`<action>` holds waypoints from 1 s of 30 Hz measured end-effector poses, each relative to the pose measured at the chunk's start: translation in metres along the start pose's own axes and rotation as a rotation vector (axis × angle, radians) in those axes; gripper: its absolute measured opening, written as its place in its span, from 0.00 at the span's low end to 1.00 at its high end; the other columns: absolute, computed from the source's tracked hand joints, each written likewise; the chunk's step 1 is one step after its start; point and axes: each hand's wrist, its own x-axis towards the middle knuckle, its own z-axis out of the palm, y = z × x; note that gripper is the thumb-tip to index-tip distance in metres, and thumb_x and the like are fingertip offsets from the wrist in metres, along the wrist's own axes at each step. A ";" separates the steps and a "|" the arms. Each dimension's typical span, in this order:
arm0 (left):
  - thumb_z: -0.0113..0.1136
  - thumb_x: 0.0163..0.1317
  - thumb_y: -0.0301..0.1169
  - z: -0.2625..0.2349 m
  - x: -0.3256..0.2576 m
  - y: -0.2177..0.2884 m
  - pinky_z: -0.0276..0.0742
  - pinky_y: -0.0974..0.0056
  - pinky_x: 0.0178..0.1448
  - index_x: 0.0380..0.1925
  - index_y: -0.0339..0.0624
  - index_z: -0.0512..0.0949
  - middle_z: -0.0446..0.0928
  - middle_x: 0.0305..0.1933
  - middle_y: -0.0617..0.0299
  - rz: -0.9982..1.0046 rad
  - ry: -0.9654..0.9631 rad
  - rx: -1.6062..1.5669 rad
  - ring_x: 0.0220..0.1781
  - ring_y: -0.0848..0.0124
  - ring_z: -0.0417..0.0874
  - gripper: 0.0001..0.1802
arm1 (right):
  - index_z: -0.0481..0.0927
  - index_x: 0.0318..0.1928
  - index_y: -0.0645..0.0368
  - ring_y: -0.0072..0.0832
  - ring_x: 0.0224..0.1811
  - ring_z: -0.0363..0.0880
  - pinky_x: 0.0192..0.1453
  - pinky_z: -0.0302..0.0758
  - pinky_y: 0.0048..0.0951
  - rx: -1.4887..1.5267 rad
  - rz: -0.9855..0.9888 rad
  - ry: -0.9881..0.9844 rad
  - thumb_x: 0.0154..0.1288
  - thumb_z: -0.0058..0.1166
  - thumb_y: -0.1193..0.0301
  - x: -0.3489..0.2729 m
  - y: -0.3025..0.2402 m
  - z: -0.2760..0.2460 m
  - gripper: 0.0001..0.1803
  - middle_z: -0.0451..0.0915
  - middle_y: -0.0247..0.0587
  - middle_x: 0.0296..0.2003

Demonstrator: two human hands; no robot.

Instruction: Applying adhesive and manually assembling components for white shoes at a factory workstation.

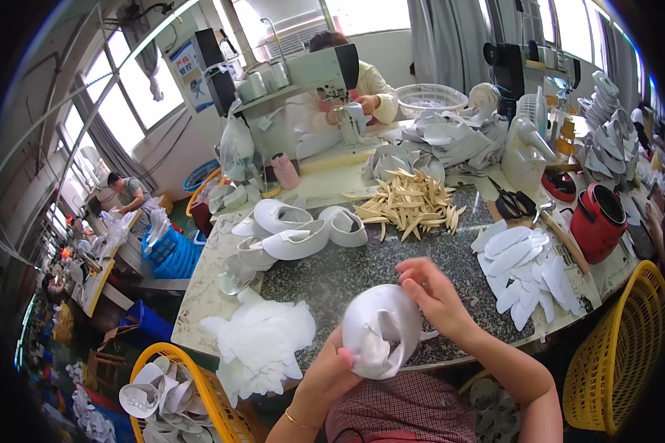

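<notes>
A white shoe upper (pixel 377 317), its opening and inner folds showing, is held up over the near edge of the table. My left hand (pixel 331 368) grips it from the lower left, thumb on its side. At its upper right is my right hand (pixel 430 294), fingers bent and apart; whether the fingertips touch the upper is unclear. A pile of thin white sheet pieces (pixel 262 340) lies left of my hands. Beyond, several finished-looking white uppers (pixel 295 240) stand grouped on the dark speckled slab (pixel 332 277).
Cream-coloured strips (pixel 406 203) are heaped at the slab's back. White oval pads (pixel 528 269), black scissors (pixel 511 201), a hammer (pixel 561 232) and a red pot (pixel 597 223) lie right. Yellow baskets (pixel 213 402) flank the table. A person (pixel 377 92) sews opposite.
</notes>
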 end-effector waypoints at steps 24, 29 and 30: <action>0.61 0.69 0.26 0.003 -0.003 0.004 0.81 0.60 0.61 0.66 0.29 0.63 0.75 0.62 0.51 0.189 0.266 0.433 0.59 0.65 0.81 0.29 | 0.76 0.38 0.65 0.19 0.29 0.73 0.34 0.71 0.26 -0.129 -0.254 -0.145 0.73 0.55 0.70 -0.016 -0.026 0.014 0.09 0.76 0.41 0.27; 0.59 0.71 0.28 0.001 -0.005 0.004 0.83 0.55 0.61 0.65 0.28 0.65 0.78 0.58 0.48 0.245 0.260 0.404 0.57 0.61 0.84 0.27 | 0.76 0.40 0.65 0.20 0.29 0.75 0.34 0.73 0.28 -0.101 -0.075 -0.227 0.73 0.54 0.71 -0.016 -0.031 0.015 0.08 0.77 0.43 0.27; 0.59 0.71 0.30 -0.001 -0.004 0.003 0.83 0.55 0.61 0.64 0.28 0.65 0.78 0.58 0.48 0.249 0.271 0.407 0.58 0.61 0.84 0.26 | 0.76 0.40 0.65 0.19 0.29 0.74 0.34 0.73 0.28 -0.047 -0.008 -0.229 0.74 0.54 0.71 -0.016 -0.027 0.017 0.08 0.77 0.41 0.26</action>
